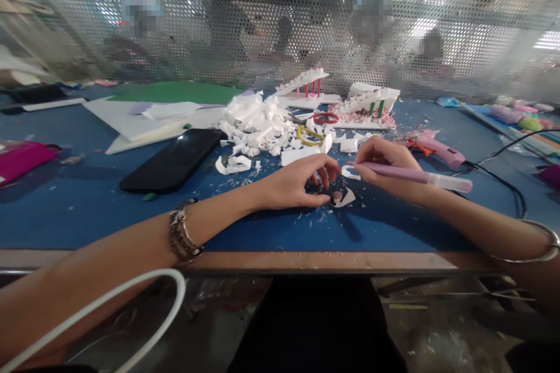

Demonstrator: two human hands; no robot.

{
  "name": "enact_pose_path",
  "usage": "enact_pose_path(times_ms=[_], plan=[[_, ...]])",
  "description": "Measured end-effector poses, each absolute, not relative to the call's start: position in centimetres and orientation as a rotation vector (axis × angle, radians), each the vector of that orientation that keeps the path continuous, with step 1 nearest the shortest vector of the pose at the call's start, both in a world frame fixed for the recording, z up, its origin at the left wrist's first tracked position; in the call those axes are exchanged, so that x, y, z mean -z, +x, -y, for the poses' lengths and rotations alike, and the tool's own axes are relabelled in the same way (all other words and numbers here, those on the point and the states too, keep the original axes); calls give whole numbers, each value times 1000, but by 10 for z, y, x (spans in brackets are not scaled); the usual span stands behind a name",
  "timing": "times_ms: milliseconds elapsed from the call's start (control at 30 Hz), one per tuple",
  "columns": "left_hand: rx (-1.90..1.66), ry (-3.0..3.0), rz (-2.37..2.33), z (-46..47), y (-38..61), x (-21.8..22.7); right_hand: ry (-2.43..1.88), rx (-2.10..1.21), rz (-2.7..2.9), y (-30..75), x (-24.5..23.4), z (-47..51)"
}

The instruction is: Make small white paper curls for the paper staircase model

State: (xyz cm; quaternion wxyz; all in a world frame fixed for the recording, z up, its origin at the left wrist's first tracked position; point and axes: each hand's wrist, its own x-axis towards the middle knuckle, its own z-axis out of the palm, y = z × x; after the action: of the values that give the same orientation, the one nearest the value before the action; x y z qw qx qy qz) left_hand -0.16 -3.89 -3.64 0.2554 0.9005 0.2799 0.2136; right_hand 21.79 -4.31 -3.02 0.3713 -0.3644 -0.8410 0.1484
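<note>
A person works at a blue tabletop (109, 221), the right hand (389, 169) pinching a pink pen-like tool (400, 172) between thumb and fingers, its clear end pointing out past the hand's right side. Any marking on the barrel is too small to read. The left hand (317, 182) hovers low just beside it, fingers curled and thumb set apart from them; whether the fingertips touch anything cannot be told. A small cut white piece (347, 198) lies at the left thumb's tip, between the two hands, while a curled white strip (351, 172) sits at the right fingertips, near the tool's tip.

Beyond the left hand rises a heap of white scraps (258, 122), with yellow scissor handles (310, 136) and red scissor handles (324, 118) at its right edge. A black smartphone (172, 160) lies to the left of that hand, past the forearm. Beyond the right hand stands a white stepped model (370, 102) on green posts, with a second stepped model (306, 81) on red posts farther back and to the left. A pink glue gun (441, 148) rests beyond the right hand and to its right.
</note>
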Motion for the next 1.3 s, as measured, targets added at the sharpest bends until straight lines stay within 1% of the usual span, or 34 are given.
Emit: enact_pose_path(times_ms=[167, 267, 433, 633, 833, 933, 1067, 1133, 1233, 1300], plan=[[-496, 2569, -620, 36, -1, 36, -996, -244, 1936, 220, 32, 37], [-461, 2588, -547, 35, 0, 36, -988, -175, 1897, 222, 34, 34], [-494, 2598, -507, 33, 1, 38, -1054, -79, 2023, 221, 30, 35], [-533, 2570, -571, 34, 1, 37, -1091, 206, 2390, 221, 33, 31], [-598, 2580, -672, 33, -2, 37, -1195, 361, 2356, 234, 13, 37], [-598, 2590, -715, 34, -4, 36, -1343, 440, 2336, 254, -3, 45], [-592, 2648, -723, 31, -8, 35, -1761, 496, 2365, 297, -12, 50], [-608, 2605, -750, 28, -9, 34, -1973, 511, 2266, 321, -8, 47], [-577, 2447, -813, 20, -9, 33, -2064, 506, 2198, 354, 5, 31], [-556, 2337, -837, 15, -9, 31, -1998, 419, 2206, 371, 16, 17]])
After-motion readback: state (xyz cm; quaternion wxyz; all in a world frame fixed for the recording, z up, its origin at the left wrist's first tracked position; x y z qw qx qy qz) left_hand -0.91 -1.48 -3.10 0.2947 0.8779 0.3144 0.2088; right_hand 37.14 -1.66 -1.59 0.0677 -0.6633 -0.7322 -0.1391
